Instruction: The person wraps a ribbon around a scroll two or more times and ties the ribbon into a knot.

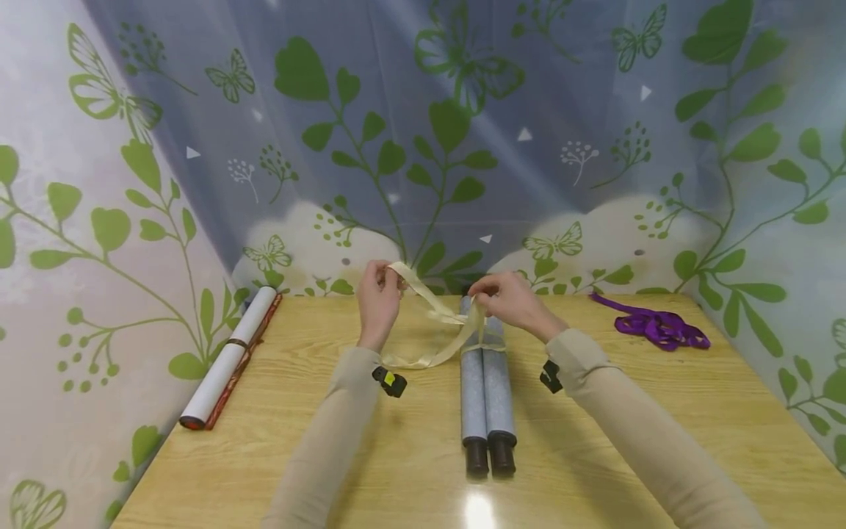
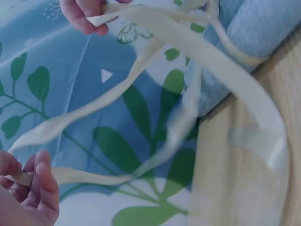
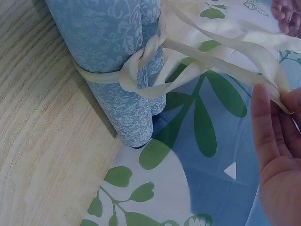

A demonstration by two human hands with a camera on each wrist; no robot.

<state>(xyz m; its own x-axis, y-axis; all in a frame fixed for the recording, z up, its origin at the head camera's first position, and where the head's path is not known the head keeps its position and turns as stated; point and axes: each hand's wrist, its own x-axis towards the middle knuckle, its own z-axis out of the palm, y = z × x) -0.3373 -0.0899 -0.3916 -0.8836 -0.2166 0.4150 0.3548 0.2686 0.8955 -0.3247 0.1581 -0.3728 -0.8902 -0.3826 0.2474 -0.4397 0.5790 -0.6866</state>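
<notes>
Two rolled scrolls (image 1: 473, 397) with pale blue floral backing and dark end knobs lie side by side on the table. A cream ribbon (image 2: 221, 70) goes round both; in the right wrist view it crosses in a loose knot (image 3: 138, 66) over them. To the left of the scrolls, my left hand (image 1: 380, 303) pinches one stretch of ribbon, raised above the tabletop. My right hand (image 1: 514, 300) pinches another part between thumb and fingers, just over the scrolls' far half. Between the hands, a slack loop of ribbon hangs toward the table.
A white scroll with a brown tie (image 1: 228, 360) lies along the table's left edge beside a red patterned strip. At the back right is a heaped purple ribbon (image 1: 663, 328). A leaf-printed curtain (image 1: 396, 147) hangs behind the wooden table (image 1: 595, 455).
</notes>
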